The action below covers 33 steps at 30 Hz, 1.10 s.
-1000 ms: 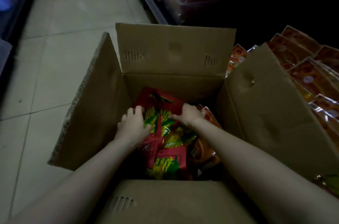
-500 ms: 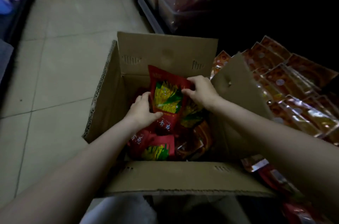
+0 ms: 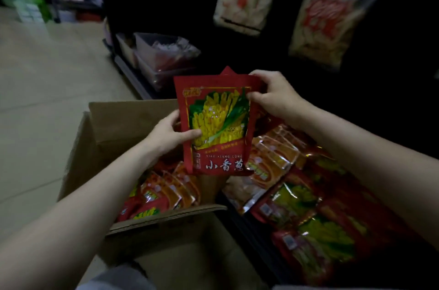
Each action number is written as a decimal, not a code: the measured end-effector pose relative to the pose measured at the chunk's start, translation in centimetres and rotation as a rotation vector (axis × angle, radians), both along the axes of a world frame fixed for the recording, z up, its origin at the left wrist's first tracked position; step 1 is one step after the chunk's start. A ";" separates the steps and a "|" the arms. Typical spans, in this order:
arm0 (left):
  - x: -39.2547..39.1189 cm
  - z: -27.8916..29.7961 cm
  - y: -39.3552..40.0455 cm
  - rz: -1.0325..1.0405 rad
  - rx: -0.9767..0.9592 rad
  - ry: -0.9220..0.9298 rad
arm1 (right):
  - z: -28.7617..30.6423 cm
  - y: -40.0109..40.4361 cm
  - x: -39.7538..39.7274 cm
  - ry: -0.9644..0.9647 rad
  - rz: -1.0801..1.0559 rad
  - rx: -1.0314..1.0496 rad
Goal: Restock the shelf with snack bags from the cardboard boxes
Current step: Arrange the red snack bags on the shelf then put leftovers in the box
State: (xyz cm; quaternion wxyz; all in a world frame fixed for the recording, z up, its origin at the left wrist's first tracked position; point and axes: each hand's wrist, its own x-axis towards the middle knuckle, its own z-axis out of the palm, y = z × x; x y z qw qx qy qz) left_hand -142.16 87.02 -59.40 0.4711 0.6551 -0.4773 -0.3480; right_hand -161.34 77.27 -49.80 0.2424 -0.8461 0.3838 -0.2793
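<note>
Head view shows the red snack bag (image 3: pixel 217 123) held upright above the open cardboard box (image 3: pixel 114 128), left hand (image 3: pixel 166 134) gripping its left edge, right hand (image 3: pixel 273 97) pinching its top right corner; it looks light, crinkly and slippery, best held by the edges.

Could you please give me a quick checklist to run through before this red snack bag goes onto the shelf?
1. Left hand has a grip on the red snack bag, thumb across its front: ok.
2. Right hand pinches the bag's top right corner: ok.
3. Bag lifted out of the cardboard box: ok.
4. Only one bag held: not ok, a second red edge peeks out behind the top.
5. Bag upright with label facing the person: ok.
6. Free slot among the shelf bags to the right: cannot tell, that area is dark and crowded.
</note>
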 end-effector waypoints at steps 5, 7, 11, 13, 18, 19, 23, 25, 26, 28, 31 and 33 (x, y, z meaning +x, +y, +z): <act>-9.5 2.9 -3.6 -0.165 -0.165 0.080 | 3.0 1.6 -11.3 -0.074 -0.149 0.028; -13.8 3.0 -5.1 -0.237 -0.190 0.067 | 3.3 2.4 -15.5 -0.087 -0.255 -0.002; -21.9 0.9 -6.3 -0.308 -0.150 0.155 | 1.3 5.0 -21.2 0.162 -0.382 -0.206; -24.2 -0.8 -6.1 -0.297 -0.117 0.204 | -1.6 6.7 -22.9 0.248 -0.392 -0.217; -26.0 -5.9 -5.3 -0.433 0.186 0.190 | -8.9 8.5 -28.2 0.224 -0.605 0.110; -26.1 -6.6 -5.1 -0.451 0.242 0.169 | -9.5 8.4 -29.1 0.194 -0.621 0.216; -26.0 -8.9 -4.2 -0.472 0.334 0.132 | -11.8 7.6 -31.0 0.193 -0.446 0.580; -25.3 -10.0 -4.2 -0.458 0.362 0.105 | -12.9 6.7 -30.5 0.304 -0.352 0.614; -24.8 -10.8 -4.4 -0.437 0.366 0.094 | -13.5 6.1 -29.8 0.348 -0.313 0.627; -23.9 -11.8 -4.8 -0.374 0.379 0.057 | -14.9 4.6 -28.4 0.470 -0.226 0.616; -22.3 -13.8 -6.2 -0.306 0.417 -0.049 | -17.4 2.0 -25.9 0.703 -0.141 0.456; -21.3 -15.1 -7.2 -0.271 0.449 -0.084 | -19.3 0.1 -24.9 0.746 -0.159 0.363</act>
